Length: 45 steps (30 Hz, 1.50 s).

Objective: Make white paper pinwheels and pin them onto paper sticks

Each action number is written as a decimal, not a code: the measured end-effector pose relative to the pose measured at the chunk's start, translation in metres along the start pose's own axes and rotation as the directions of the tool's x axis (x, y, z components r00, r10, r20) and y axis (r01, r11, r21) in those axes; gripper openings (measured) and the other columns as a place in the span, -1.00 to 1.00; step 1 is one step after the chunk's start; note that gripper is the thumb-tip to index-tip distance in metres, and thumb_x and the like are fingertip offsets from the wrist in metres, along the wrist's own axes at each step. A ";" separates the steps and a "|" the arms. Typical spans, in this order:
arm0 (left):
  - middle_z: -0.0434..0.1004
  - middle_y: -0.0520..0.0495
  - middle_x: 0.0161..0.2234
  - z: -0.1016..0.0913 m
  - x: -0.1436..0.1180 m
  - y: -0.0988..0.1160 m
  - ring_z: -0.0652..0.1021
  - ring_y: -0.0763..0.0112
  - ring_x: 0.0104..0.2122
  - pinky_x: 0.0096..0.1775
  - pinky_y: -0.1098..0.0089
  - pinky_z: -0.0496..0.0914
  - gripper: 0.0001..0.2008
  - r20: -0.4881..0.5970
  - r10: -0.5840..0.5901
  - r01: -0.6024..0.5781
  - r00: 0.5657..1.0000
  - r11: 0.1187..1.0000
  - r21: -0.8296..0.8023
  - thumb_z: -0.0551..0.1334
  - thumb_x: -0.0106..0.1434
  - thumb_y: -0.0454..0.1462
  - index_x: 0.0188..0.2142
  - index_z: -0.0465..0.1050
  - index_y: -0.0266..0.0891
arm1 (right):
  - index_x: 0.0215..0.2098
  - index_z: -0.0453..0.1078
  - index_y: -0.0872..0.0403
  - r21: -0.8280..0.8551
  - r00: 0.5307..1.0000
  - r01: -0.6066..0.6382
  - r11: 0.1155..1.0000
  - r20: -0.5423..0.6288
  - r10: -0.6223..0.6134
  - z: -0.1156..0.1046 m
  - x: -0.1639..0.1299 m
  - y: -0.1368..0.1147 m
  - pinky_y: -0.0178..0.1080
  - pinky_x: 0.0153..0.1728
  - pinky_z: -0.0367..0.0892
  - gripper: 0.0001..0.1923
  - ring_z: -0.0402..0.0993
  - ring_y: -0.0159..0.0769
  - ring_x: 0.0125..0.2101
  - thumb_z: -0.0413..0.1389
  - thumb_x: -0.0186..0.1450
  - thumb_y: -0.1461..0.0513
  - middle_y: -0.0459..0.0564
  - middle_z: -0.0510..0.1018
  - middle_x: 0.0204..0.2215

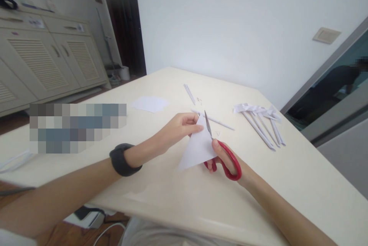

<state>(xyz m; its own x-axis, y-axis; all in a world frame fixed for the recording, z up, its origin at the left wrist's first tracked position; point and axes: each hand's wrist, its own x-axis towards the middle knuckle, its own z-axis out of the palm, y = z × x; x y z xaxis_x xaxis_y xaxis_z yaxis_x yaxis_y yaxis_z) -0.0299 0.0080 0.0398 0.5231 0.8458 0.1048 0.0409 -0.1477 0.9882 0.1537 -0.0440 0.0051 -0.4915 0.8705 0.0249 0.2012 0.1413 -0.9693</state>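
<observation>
My left hand (188, 124), with a dark band on its wrist, pinches a white sheet of paper (197, 148) near its upper corner. The sheet looks roughly triangular and is held above the table. My right hand (220, 154) has its fingers in the red handles of a pair of scissors (230, 165). The blades point up and away, at the right edge of the paper; one blade shows plainly, and I cannot tell how far they are apart. Just beyond the hands lies a thin rolled paper stick (220, 120), partly hidden behind them.
Several paper sticks with crumpled white tops (263, 127) lie on the right of the table (161, 196). Further back are thin paper rolls (189, 94) and small scraps. White sheets (150, 104) lie at left, beside a blurred-out area. A wall stands behind the table.
</observation>
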 end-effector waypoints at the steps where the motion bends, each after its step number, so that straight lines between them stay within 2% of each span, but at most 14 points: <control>1: 0.43 0.03 -0.43 0.000 0.000 0.000 0.43 0.46 -0.41 -0.36 0.45 0.25 -0.82 0.005 -0.003 0.003 1.000 1.000 -0.001 0.18 0.15 -0.19 -0.46 0.30 -0.27 | -0.60 0.22 0.12 0.001 1.000 -0.003 1.000 -0.002 0.004 0.000 0.000 0.000 -0.34 -0.50 0.19 -0.42 0.31 -0.42 -0.57 -0.27 0.32 -0.09 -0.06 0.34 -0.62; 6: 0.43 0.02 -0.42 -0.001 0.001 -0.001 0.43 0.46 -0.40 -0.34 0.44 0.25 -0.82 0.018 -0.003 0.004 1.000 1.000 -0.014 0.18 0.15 -0.18 -0.44 0.32 -0.27 | -0.63 0.19 0.12 -0.026 1.000 -0.006 1.000 -0.009 0.006 0.000 0.002 0.001 -0.35 -0.55 0.18 -0.42 0.28 -0.44 -0.63 -0.25 0.32 -0.09 -0.09 0.30 -0.67; 10: 0.42 0.02 -0.43 -0.003 0.002 -0.001 0.43 0.46 -0.41 -0.33 0.43 0.25 -0.82 0.032 -0.022 0.023 0.999 0.999 -0.024 0.19 0.14 -0.18 -0.43 0.33 -0.27 | -0.65 0.16 0.12 0.013 0.999 -0.047 0.999 0.002 0.047 -0.001 0.002 0.000 -0.36 -0.59 0.17 -0.41 0.28 -0.45 -0.66 -0.29 0.32 -0.09 -0.10 0.29 -0.68; 15: 0.42 0.03 -0.45 -0.003 0.001 0.000 0.42 0.49 -0.43 -0.35 0.44 0.25 -0.84 0.049 -0.044 0.046 0.998 0.998 -0.038 0.19 0.14 -0.21 -0.45 0.33 -0.28 | -0.62 0.21 0.13 -0.059 0.999 -0.048 0.997 -0.013 0.048 -0.001 0.000 -0.006 -0.35 -0.55 0.18 -0.44 0.28 -0.45 -0.63 -0.22 0.32 -0.07 -0.09 0.30 -0.66; 20: 0.42 0.00 -0.46 0.000 0.001 0.003 0.42 0.48 -0.44 -0.37 0.44 0.24 -0.85 0.117 -0.081 0.084 0.990 0.996 -0.019 0.20 0.13 -0.22 -0.42 0.36 -0.29 | -0.55 0.27 0.12 -0.012 1.000 -0.012 1.000 -0.016 0.012 0.000 0.000 -0.007 -0.34 -0.49 0.22 -0.47 0.30 -0.43 -0.58 -0.22 0.32 -0.06 -0.09 0.34 -0.61; 27: 0.43 -0.01 -0.45 0.000 0.001 0.002 0.43 0.46 -0.43 -0.36 0.43 0.24 -0.84 0.104 -0.071 0.072 0.992 0.997 -0.008 0.19 0.14 -0.21 -0.40 0.37 -0.29 | -0.60 0.26 0.12 -0.029 1.000 -0.009 1.000 -0.010 0.009 0.001 0.001 -0.002 -0.33 -0.49 0.24 -0.41 0.32 -0.42 -0.61 -0.26 0.31 -0.10 -0.08 0.35 -0.65; 36: 0.39 0.02 -0.49 0.000 0.001 0.002 0.45 0.41 -0.41 -0.34 0.42 0.27 -0.84 0.107 -0.082 0.085 0.991 0.996 -0.024 0.20 0.11 -0.20 -0.44 0.35 -0.27 | -0.67 0.21 0.13 -0.082 0.996 -0.082 0.993 -0.026 0.080 0.002 0.002 -0.004 -0.35 -0.53 0.23 -0.38 0.29 -0.46 -0.68 -0.27 0.32 -0.09 -0.08 0.33 -0.72; 40: 0.37 0.03 -0.50 0.002 -0.001 0.000 0.43 0.43 -0.45 -0.38 0.42 0.28 -0.81 0.053 -0.063 0.065 0.997 0.997 -0.033 0.15 0.14 -0.16 -0.45 0.34 -0.26 | -0.66 0.21 0.13 -0.082 0.995 -0.093 0.992 -0.053 0.089 0.002 0.002 -0.005 -0.36 -0.55 0.23 -0.39 0.28 -0.46 -0.68 -0.24 0.31 -0.10 -0.09 0.33 -0.73; 45: 0.25 0.08 -0.55 0.001 0.000 -0.003 0.34 0.51 -0.49 -0.38 0.45 0.26 -0.73 -0.035 0.038 -0.037 0.999 0.999 0.033 0.11 0.18 -0.15 -0.55 0.29 -0.28 | -0.63 0.21 0.12 -0.089 0.993 -0.103 0.991 -0.068 0.097 0.001 0.002 -0.005 -0.37 -0.57 0.22 -0.41 0.29 -0.45 -0.67 -0.24 0.31 -0.10 -0.09 0.33 -0.72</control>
<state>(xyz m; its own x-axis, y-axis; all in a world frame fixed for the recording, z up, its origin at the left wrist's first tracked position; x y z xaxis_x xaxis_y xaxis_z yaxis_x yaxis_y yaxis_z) -0.0287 0.0081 0.0367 0.4939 0.8571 0.1466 0.0491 -0.1958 0.9794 0.1508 -0.0432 0.0102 -0.4111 0.9101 -0.0527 0.3254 0.0925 -0.9411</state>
